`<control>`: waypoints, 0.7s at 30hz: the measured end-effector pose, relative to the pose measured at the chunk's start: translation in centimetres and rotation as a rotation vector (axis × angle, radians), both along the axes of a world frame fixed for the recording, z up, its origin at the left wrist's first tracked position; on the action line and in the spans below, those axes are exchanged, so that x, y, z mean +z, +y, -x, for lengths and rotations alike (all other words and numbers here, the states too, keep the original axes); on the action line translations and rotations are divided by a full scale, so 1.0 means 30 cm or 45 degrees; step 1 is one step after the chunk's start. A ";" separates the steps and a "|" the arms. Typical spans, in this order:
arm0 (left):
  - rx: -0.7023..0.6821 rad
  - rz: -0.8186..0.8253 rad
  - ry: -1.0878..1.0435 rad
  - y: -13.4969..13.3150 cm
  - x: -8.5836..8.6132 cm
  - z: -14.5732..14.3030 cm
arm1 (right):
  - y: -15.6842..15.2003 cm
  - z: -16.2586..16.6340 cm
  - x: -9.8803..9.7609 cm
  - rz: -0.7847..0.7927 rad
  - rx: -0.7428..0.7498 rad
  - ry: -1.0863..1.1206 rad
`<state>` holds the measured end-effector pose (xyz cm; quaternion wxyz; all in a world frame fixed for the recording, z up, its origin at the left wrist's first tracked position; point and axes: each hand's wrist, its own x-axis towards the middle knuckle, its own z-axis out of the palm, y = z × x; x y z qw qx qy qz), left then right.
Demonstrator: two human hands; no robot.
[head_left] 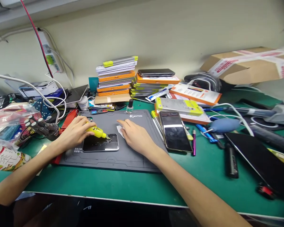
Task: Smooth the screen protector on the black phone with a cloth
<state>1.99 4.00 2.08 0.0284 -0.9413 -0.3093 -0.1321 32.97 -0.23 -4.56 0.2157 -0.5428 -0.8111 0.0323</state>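
A dark phone [100, 142] lies flat on a grey work mat [123, 157] in front of me. My left hand [73, 132] is closed round a small yellow bottle [97, 132], whose nozzle points down at the phone's upper right corner. My right hand [134, 135] rests on the mat just right of the phone, fingers pressed together over a small white piece [119, 130] that I cannot make out clearly.
A second phone [175, 130] lies face up right of the mat, beside a purple pen [194, 142]. Stacks of boxed items [115, 75] stand at the back. A small glass bottle [130, 107], a blue air blower [223, 125], cables and a cardboard box [248, 64] crowd the green table [123, 186].
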 end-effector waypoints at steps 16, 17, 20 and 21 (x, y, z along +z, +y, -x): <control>0.444 0.104 -0.071 -0.166 0.012 0.221 | 0.000 0.003 -0.013 -0.019 0.023 -0.015; 0.469 0.119 -0.072 -0.177 0.015 0.226 | 0.000 0.002 -0.016 -0.024 0.025 -0.010; 0.523 0.203 -0.068 -0.195 0.025 0.239 | 0.002 0.001 -0.022 -0.034 0.030 -0.008; 0.534 0.235 -0.068 -0.196 0.028 0.241 | 0.002 0.000 -0.023 -0.036 0.032 -0.011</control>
